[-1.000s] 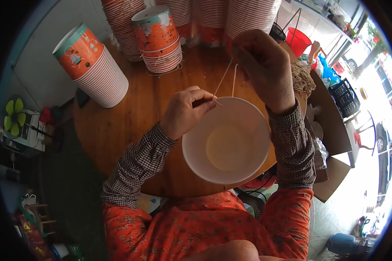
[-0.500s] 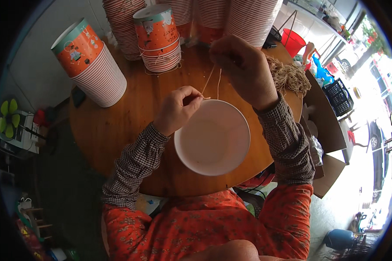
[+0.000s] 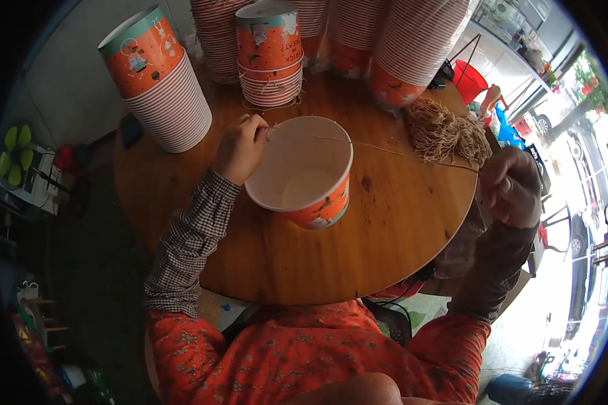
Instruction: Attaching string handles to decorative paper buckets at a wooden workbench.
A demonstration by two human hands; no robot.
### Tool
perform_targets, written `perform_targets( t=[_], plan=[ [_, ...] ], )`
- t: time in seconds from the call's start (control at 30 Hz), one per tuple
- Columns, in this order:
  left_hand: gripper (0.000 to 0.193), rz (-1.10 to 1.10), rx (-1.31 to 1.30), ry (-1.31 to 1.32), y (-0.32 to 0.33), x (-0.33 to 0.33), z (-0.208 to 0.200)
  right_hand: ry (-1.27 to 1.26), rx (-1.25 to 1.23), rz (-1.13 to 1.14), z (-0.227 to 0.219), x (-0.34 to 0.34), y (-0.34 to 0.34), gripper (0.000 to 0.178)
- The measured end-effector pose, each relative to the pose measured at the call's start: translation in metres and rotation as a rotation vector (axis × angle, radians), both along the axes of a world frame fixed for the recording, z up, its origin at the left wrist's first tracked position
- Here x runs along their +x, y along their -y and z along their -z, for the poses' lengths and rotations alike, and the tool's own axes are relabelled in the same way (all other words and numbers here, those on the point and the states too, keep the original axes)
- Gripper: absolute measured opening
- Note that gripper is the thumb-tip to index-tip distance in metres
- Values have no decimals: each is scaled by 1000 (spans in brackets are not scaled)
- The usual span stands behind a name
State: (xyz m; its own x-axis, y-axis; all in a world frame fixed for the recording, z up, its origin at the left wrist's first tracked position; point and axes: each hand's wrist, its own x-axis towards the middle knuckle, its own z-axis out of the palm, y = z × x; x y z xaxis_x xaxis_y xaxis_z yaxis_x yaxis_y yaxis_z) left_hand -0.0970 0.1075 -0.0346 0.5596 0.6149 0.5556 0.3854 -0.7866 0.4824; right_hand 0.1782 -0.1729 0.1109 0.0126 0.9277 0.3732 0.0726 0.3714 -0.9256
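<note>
And there's your left hand (image 3: 240, 148), fingers curled at the left rim of the orange printed paper bucket with a pale inside (image 3: 307, 158), though what they pinch can't be told; your right hand (image 3: 513, 189), well apart from it, pinches a thin tan cord (image 3: 378, 148) by the right edge of the round brown wooden table (image 3: 385, 236), the cord stretching back into the bucket's mouth, just beside a tangled heap of tan cords (image 3: 446, 131), the bucket mouth-up before you

Rnd wood tbl (image 3: 398, 229): tub stacks (image 3: 172, 101) L & back, string pile (image 3: 446, 131) R.
</note>
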Motion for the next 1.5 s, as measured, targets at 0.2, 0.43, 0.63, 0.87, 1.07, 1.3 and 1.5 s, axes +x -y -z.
perform_targets(
  t=[0.2,0.43,0.63,0.87,1.07,1.3,1.5],
  plan=[
    [9,5,302,104,17,20,-27,7,-120,147,18,-41,-13,16],
    [33,460,-613,413,84,31,-44,-412,-167,86,77,-77,-76,18],
    [57,482,-961,437,103,30,-40,-589,-120,43,89,-93,-96,20],
    [42,533,-824,309,100,49,-36,-369,-1,281,88,-94,-102,21],
    [21,390,-344,376,88,65,-42,37,202,618,113,-82,-106,18],
    [11,308,-47,296,77,74,-45,202,250,660,133,-69,-111,15],
    [6,355,-25,277,78,78,-44,-66,105,573,122,-72,-102,12]
  ],
)
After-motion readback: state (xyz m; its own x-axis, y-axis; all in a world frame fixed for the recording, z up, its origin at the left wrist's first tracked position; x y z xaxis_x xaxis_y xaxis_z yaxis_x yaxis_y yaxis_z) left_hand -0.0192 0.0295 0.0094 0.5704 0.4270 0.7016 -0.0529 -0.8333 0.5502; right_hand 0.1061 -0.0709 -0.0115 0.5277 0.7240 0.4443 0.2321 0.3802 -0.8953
